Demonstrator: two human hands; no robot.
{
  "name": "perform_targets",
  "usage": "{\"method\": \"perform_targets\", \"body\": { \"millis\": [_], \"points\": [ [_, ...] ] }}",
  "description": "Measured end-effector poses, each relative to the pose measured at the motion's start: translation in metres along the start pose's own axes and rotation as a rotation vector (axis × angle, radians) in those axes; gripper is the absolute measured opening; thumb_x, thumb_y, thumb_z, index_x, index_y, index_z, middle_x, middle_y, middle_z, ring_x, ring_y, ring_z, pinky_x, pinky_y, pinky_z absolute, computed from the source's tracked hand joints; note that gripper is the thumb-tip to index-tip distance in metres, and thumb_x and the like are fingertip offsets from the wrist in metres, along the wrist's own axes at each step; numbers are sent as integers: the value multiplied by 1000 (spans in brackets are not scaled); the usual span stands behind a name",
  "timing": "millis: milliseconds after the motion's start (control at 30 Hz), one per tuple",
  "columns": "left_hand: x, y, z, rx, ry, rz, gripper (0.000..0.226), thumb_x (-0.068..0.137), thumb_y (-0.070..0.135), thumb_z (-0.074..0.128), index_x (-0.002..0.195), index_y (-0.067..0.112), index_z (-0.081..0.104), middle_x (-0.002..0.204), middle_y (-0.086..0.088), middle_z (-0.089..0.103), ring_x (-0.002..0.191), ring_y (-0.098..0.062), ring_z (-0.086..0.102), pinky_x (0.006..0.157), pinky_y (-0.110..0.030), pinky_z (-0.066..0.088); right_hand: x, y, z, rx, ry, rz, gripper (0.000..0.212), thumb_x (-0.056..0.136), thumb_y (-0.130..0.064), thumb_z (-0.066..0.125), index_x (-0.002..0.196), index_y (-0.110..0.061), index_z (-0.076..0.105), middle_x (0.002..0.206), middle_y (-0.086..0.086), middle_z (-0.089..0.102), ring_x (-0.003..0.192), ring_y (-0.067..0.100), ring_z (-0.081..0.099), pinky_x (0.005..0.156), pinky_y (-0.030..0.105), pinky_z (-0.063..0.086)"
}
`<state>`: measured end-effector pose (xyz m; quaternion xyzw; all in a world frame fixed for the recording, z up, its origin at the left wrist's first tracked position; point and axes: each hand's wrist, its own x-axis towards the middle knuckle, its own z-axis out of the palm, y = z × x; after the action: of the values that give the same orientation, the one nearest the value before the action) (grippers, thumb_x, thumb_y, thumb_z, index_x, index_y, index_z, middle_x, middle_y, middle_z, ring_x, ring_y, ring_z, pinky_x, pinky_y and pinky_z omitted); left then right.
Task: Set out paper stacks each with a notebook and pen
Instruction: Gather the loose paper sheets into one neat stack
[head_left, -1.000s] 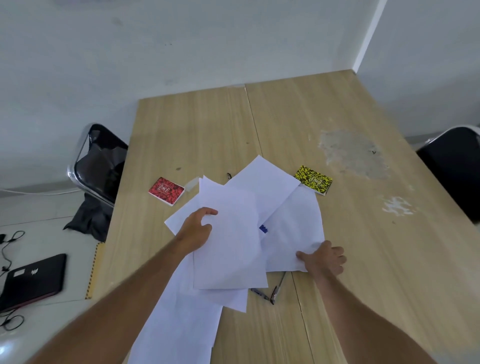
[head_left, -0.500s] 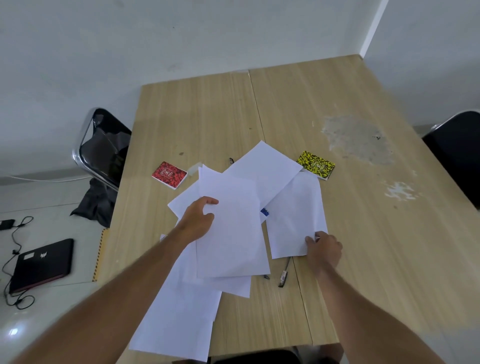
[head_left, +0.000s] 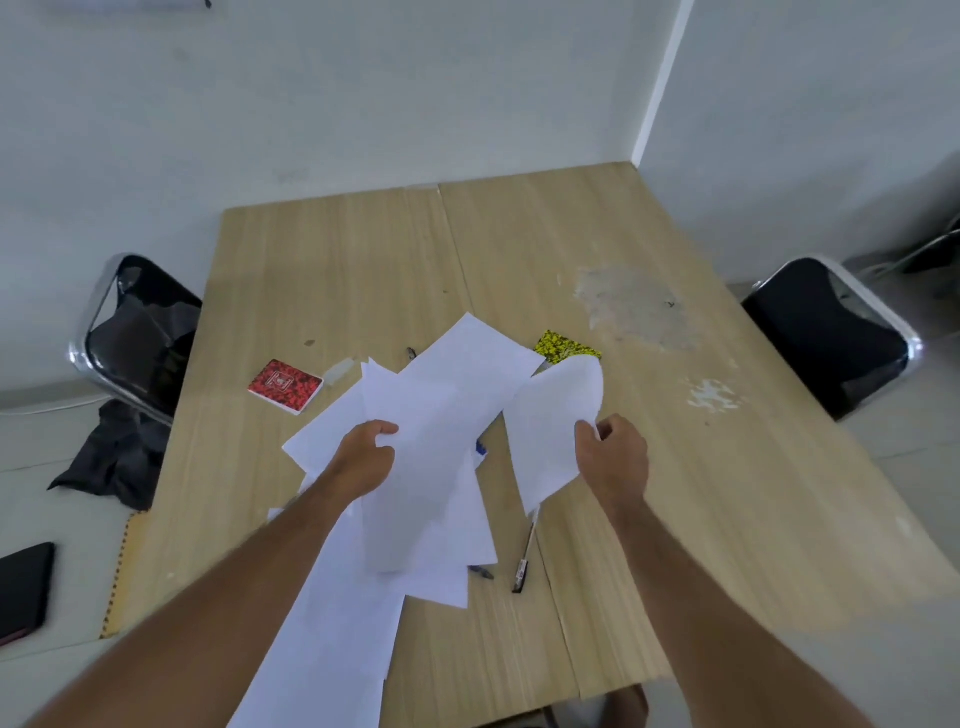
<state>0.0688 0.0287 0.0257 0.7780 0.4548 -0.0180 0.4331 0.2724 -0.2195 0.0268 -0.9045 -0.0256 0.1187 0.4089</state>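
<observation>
While half a second ago it lay flat, the single sheet (head_left: 556, 431) is now lifted off the table (head_left: 675, 493), pinched by the right hand (head_left: 613, 457); the left hand (head_left: 363, 457) grips several sheets (head_left: 426, 467) — gathering has begun; red notebook (head_left: 284, 385), yellow notebook (head_left: 566, 347) and pen (head_left: 523, 558) wait on the table

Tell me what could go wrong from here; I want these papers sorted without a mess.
1. The white sheet pinched in the right hand curls in mid-air and may crease.
2. The loose white paper pile overhangs the wooden table's near edge, so sheets could slide off.
3. The white-barrelled pen lies beside the pile, and a blue pen is part buried; shuffling may knock them away.
</observation>
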Motion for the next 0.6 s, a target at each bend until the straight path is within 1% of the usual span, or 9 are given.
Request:
{"method": "perform_targets", "body": {
  "millis": [100,167,233,300,367,400,500,533,600],
  "points": [
    [4,14,-2,0,9,18,47,95,5,49,140,16,58,150,-8,48,125,-26,54,89,-31,50,7,-28,-24,157,23,24,29,82,-27,59,65,-14,39,61,1,41,55,24,37,56,30,34],
    [6,26,-4,-44,4,13,45,95,7,51,138,16,61,148,-8,51,127,-28,54,95,-36,52,10,-41,-37,338,-2,43,26,82,-23,58,67,-13,39,67,7,37,62,23,36,57,35,37],
    [6,42,-6,-139,-7,9,43,94,7,53,135,16,64,143,-9,56,124,-30,58,100,-39,51,9,-50,-46,515,-54,76,18,87,-19,59,75,-11,49,76,8,43,71,24,43,60,37,49],
    [4,59,-6,-263,-20,-12,37,95,10,57,129,16,68,133,-8,63,115,-26,62,95,-36,51,4,-56,-52,675,-129,103,10,93,-16,57,85,-11,56,84,8,51,77,24,52,65,35,56],
    [2,71,-6,-397,-74,-65,30,91,26,66,119,17,74,121,-6,71,102,-22,67,92,-38,54,-3,-59,-54,809,-228,105,12,96,-16,52,89,-9,59,89,8,60,82,24,60,69,36,58],
    [2,75,-6,-467,-129,-94,34,87,37,70,115,19,75,116,-6,75,101,-24,71,95,-41,56,-7,-59,-53,854,-268,108,15,98,-15,50,89,-8,61,90,7,64,83,24,62,69,36,58],
    [2,78,-1,-676,-272,-167,49,86,56,72,121,20,72,116,-5,77,110,-28,72,100,-45,56,-18,-52,-45,846,-346,155,17,96,-14,51,84,-9,61,80,4,65,75,22,61,64,33,53],
    [2,77,2,-725,-298,-177,54,86,60,71,122,20,72,120,-6,76,113,-30,71,99,-45,56,-21,-47,-41,782,-364,123,16,93,-16,54,79,-10,57,75,6,59,71,22,55,62,31,48],
    [0,76,8,-804,-361,-168,65,79,69,72,124,22,72,122,-5,75,116,-29,70,101,-46,55,-26,-34,-30,573,-378,-40,22,87,-18,58,69,-15,44,68,0,39,65,17,37,58,28,32]
  ]
}}
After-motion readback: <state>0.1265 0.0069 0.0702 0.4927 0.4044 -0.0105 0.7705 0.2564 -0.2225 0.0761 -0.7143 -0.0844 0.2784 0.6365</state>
